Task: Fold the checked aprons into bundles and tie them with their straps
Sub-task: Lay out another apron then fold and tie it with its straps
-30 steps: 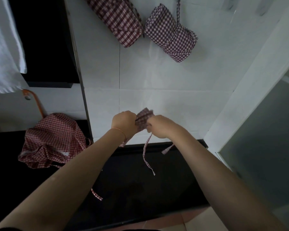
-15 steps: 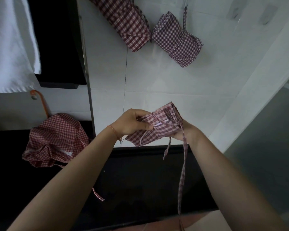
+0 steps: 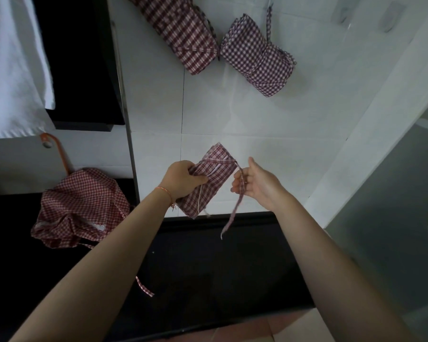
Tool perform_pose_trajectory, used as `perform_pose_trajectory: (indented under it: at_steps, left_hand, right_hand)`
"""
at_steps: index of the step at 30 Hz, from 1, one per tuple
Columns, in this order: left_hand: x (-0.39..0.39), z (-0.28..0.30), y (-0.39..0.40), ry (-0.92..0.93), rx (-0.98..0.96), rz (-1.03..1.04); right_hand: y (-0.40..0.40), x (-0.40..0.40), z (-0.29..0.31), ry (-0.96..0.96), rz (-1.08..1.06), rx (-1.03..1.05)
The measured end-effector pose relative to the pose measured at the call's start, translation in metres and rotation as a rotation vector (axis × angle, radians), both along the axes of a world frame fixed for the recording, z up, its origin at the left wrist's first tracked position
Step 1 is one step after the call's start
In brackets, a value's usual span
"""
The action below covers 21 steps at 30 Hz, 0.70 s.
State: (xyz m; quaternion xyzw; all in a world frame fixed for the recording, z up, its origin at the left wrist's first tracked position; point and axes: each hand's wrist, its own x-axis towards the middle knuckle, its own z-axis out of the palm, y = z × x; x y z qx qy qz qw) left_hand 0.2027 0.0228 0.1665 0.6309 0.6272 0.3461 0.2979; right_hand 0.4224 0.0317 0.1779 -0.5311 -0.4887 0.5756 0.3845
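Held apron bundle (image 3: 211, 176): red-white check. Far bundles: dark red check (image 3: 180, 33), purple-white check (image 3: 257, 55). Surface (image 3: 269, 114) white; wrist thread (image 3: 164, 191) orange

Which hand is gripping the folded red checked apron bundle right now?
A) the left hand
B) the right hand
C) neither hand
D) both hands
A: the left hand is curled round the folded red checked apron bundle, while the right hand is beside it with only the loose checked strap hanging across its fingers.
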Motion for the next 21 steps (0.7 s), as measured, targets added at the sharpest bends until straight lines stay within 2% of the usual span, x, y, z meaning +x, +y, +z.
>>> perform_pose_trajectory:
  at_steps: [3, 7, 10, 12, 13, 16, 18, 21]
  left_hand:
    - [-0.002, -0.008, 0.007, 0.005, -0.044, 0.066]
    - [0.002, -0.012, 0.006, -0.200, -0.095, 0.158]
    - [0.005, -0.014, 0.006, -0.231, -0.085, 0.220]
    - [0.007, -0.015, 0.006, -0.263, -0.078, 0.246]
    - [0.006, -0.016, 0.008, -0.343, -0.105, 0.233]
    - [-0.004, -0.011, 0.007, -0.682, -0.237, 0.069]
    - [-0.017, -0.003, 0.004, -0.776, -0.295, -0.102]
    - [-0.028, 0.010, -0.002, -0.819, -0.323, -0.350]
  right_hand:
    - [-0.007, -0.009, 0.002, -0.115, 0.041, 0.053]
    - [-0.010, -0.019, 0.004, -0.297, -0.021, 0.176]
    - [-0.016, -0.026, 0.008, -0.254, 0.018, 0.222]
    - [-0.022, -0.033, 0.004, -0.218, 0.131, 0.233]
    - [-0.025, -0.035, 0.001, -0.206, 0.208, 0.224]
    - [-0.027, -0.027, -0.004, -0.170, 0.431, 0.093]
    - [-0.023, -0.012, -0.005, -0.188, 0.532, -0.023]
    - [-0.016, 0.002, -0.009, -0.273, 0.535, -0.096]
